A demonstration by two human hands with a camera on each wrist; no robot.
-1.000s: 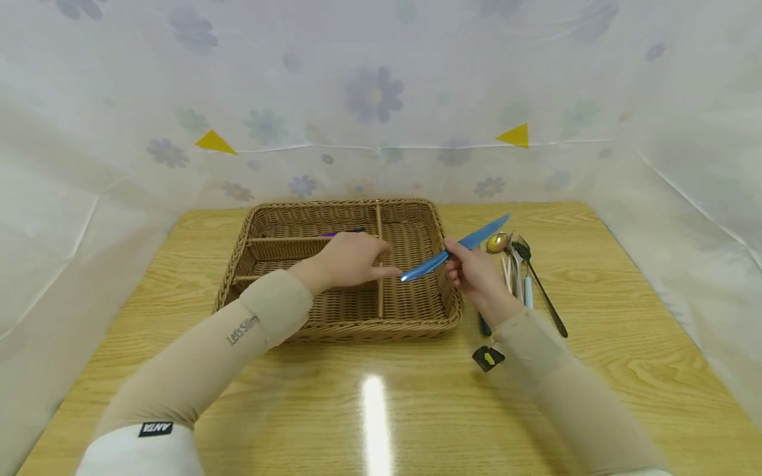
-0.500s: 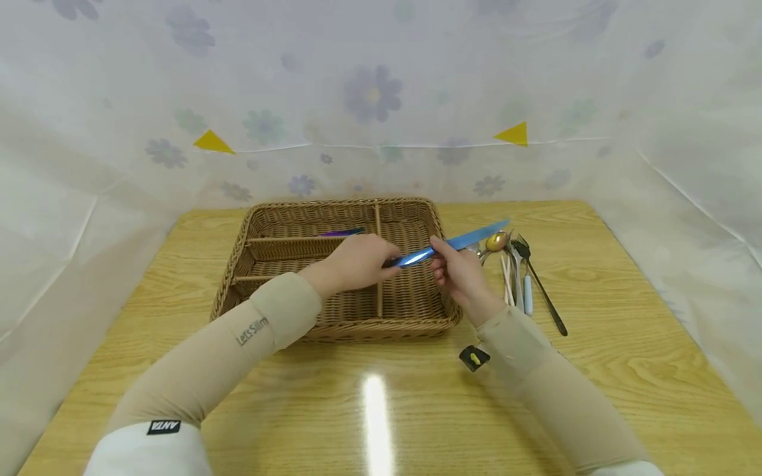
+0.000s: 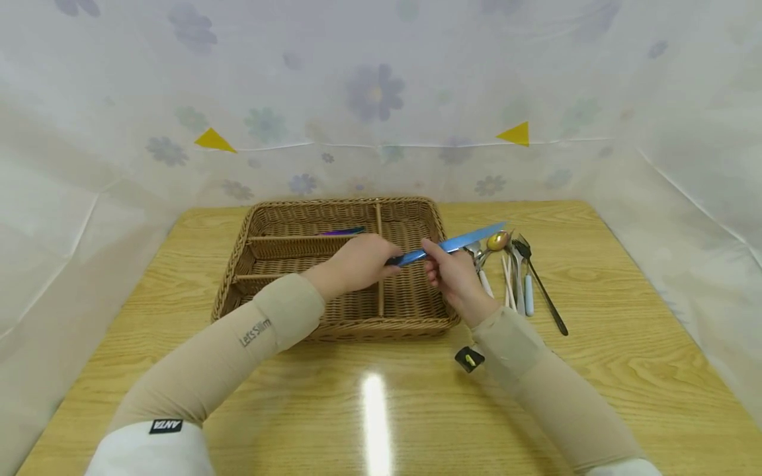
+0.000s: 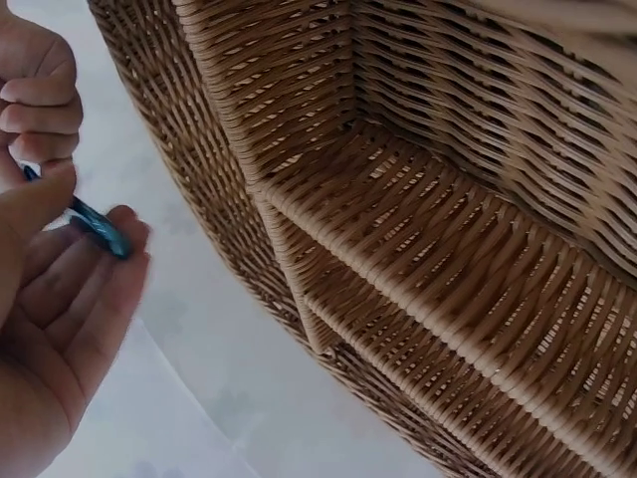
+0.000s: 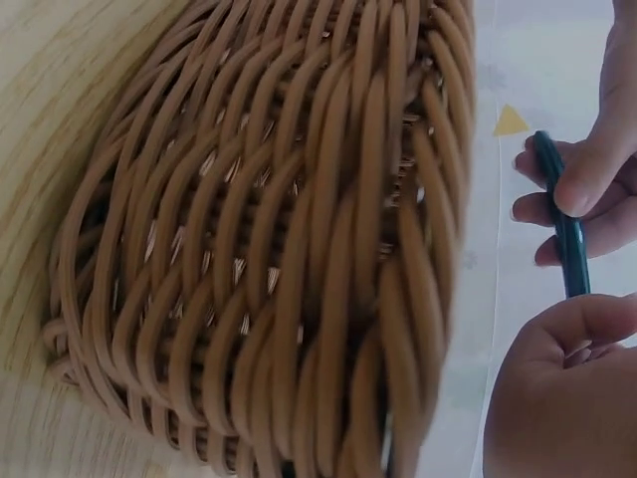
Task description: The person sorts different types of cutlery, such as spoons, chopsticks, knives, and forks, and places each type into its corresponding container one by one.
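Fingers (image 4: pixel 100 309) of left hand (image 3: pixel 360 261): pinched on the dark end of a knife (image 3: pixel 461 242), thumb over, other digits stretched beneath. Right hand (image 3: pixel 457 281): grasping the same knife further along, thumb on top, remaining fingers curled under.

Knife, one, blue, shiny: held aloft between both hands, above the right-side compartment of a basket (image 3: pixel 411 323), blade aimed out past the rim towards loose cutlery; not laid in any compartment.

Basket, one, brown wicker, partitioned: set on a wooden surface (image 3: pixel 286 410).

Purple utensil (image 3: pixel 342 232), one: in the far left compartment, kind unclear.

Gold spoon (image 3: pixel 497 240), black fork (image 3: pixel 544 291), light blue handle (image 3: pixel 529 295): in a cluster on the surface, right of the basket.

Change within the last second: left hand, formerly apart from the knife, now in contact with its dark end; right hand shifted nearer to left, more blade exposed. Meaning, by judgement: control newly shared, knife steadied by two grips, neither yet released, knife not yet set down.
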